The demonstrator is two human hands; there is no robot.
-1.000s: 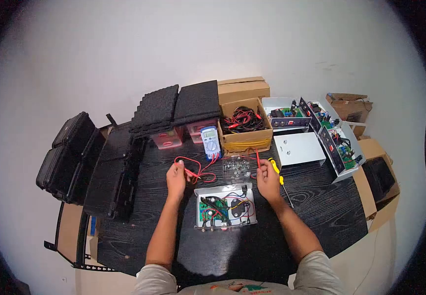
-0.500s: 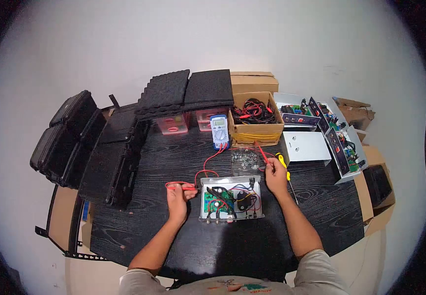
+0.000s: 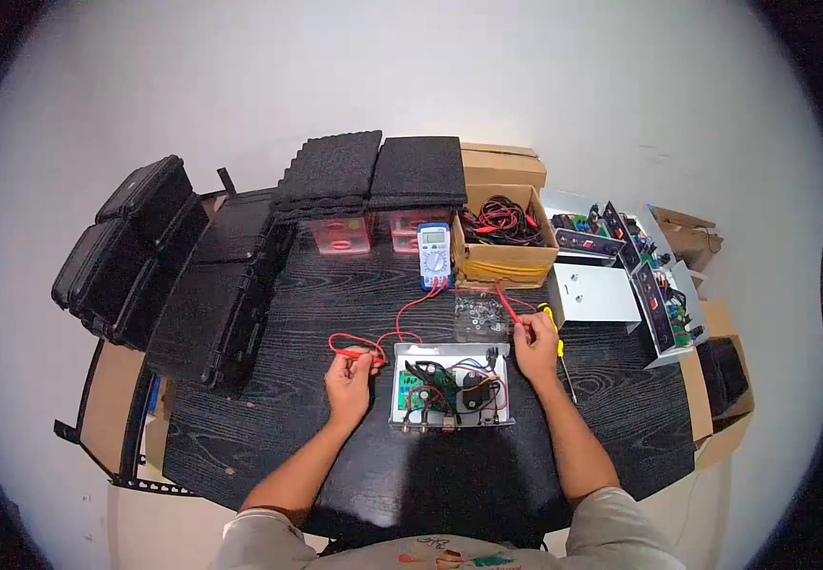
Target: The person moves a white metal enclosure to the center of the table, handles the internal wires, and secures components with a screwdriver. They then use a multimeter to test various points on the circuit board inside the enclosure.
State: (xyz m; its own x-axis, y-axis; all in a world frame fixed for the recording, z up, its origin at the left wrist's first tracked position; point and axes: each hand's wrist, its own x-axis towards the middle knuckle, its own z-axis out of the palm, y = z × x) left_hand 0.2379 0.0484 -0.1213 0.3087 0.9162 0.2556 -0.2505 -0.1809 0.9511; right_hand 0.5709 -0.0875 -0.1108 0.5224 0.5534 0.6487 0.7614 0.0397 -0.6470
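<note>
Head view looks down on our dark wood-grain bench [image 3: 269, 418], where both of our hands work around an open metal chassis [image 3: 504, 408] lying at lower centre of the frame, its green board and coloured wires exposed. Our left hand [image 3: 350, 382] sits just left of the chassis, fingers closed around a red test probe [image 3: 359, 353] held level above the bench. Our right hand [image 3: 535, 344] rests by the upper right corner of the chassis, pinching a second red probe [image 3: 505, 300] that slants up and to the left. Red leads [image 3: 409, 312] run from the probes up to a blue multimeter [image 3: 434, 255] at centre frame. Between the meter and the chassis lies a clear tray of small parts [image 3: 480, 315], just beside the right hand. A yellow-handled screwdriver [image 3: 548, 311] lies partly under that hand. Behind, a cardboard box [image 3: 506, 264] holds tangled leads, while black foam pads [image 3: 373, 171] and black cases [image 3: 145, 247] fill the upper left.
</note>
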